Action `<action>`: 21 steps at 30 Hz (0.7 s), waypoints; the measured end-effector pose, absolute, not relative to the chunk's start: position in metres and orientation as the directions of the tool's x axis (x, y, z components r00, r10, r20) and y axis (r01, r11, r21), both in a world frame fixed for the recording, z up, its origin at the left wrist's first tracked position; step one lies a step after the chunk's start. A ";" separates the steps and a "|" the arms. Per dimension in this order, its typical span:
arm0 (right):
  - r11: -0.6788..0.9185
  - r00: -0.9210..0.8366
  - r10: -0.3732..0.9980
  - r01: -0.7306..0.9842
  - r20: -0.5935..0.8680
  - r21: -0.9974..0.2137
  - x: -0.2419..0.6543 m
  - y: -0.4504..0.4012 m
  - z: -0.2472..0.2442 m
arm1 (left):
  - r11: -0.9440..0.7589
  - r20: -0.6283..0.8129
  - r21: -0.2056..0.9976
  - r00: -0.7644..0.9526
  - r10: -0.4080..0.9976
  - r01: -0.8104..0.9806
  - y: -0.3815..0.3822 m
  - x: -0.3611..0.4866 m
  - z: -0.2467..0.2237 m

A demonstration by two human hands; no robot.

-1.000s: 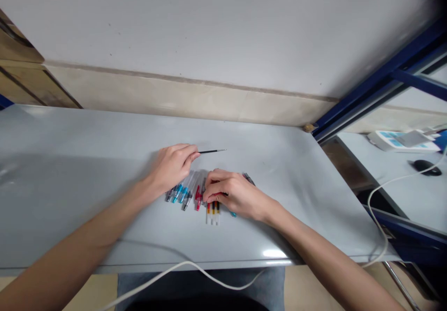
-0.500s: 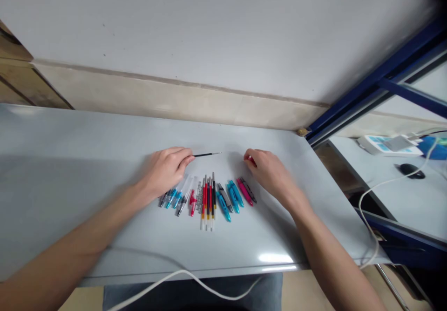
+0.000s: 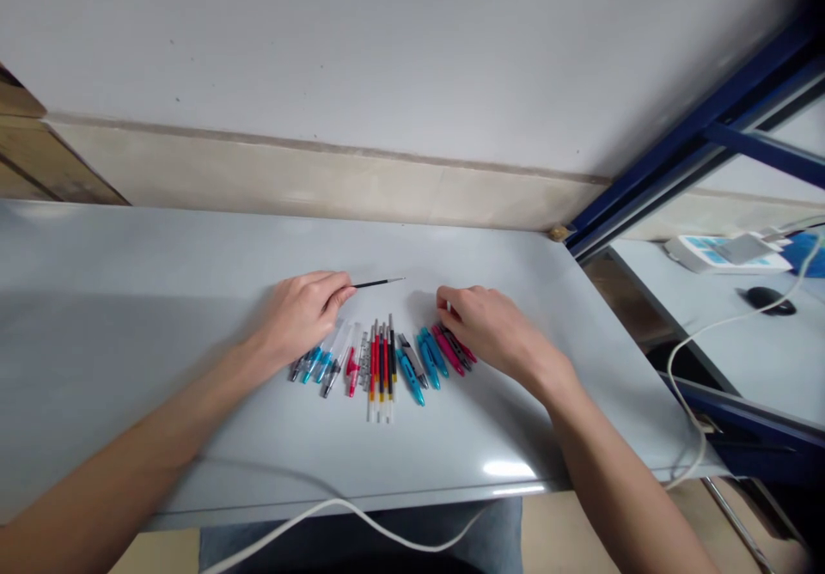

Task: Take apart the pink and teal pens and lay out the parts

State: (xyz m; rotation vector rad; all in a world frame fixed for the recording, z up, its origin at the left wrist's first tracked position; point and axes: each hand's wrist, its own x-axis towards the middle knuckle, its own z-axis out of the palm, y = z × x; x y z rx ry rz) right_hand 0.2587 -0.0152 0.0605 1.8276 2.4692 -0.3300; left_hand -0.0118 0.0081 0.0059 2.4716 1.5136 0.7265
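My left hand is closed in a pinch on a black pen refill, whose metal tip points right above the table. Under that hand lie clear pen barrels with blue, grey and red ends. Red and black refills lie side by side in the middle. To their right are blue pen grips, a grey one and a pink-red one. My right hand has curled fingers at the row's right end, on a red pen grip partly hidden beneath it.
The grey table meets a tiled wall at the back. A white cable crosses the front edge. Right of a blue metal frame stands another table with a black mouse and a white box.
My right hand has moved down and slightly left, bringing the red grip to the right end of the row. My left hand still holds the black refill, nearly unmoved.
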 end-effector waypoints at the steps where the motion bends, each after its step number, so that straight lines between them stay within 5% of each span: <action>1: 0.256 -0.280 0.946 0.955 -0.164 -0.150 0.259 -0.015 0.061 | -0.472 0.318 0.376 0.367 0.874 0.798 0.008 -0.012 0.006; 4: 0.181 -0.207 0.976 0.939 -0.063 -0.294 0.260 -0.010 0.058 | -0.459 0.326 0.405 0.344 0.880 0.791 0.005 -0.011 0.009; 6: 0.190 -0.206 0.978 0.825 0.030 -0.533 0.259 -0.007 0.054 | -0.469 0.357 0.437 0.331 0.874 0.767 0.003 -0.009 0.011; 10: 0.088 -0.356 0.935 0.233 -0.001 -0.968 0.244 -0.007 0.045 | -0.540 0.416 0.485 0.362 0.834 0.688 -0.002 -0.006 0.013; 15: -0.117 -0.334 0.942 -0.261 -0.024 -0.958 0.214 -0.020 0.032 | -0.639 0.452 0.496 0.454 0.768 0.588 -0.004 -0.002 0.012; 21: -0.022 -0.081 0.997 -0.323 0.004 -0.946 0.219 -0.014 0.030 | -0.627 0.394 0.516 0.488 0.779 0.584 -0.005 0.002 0.015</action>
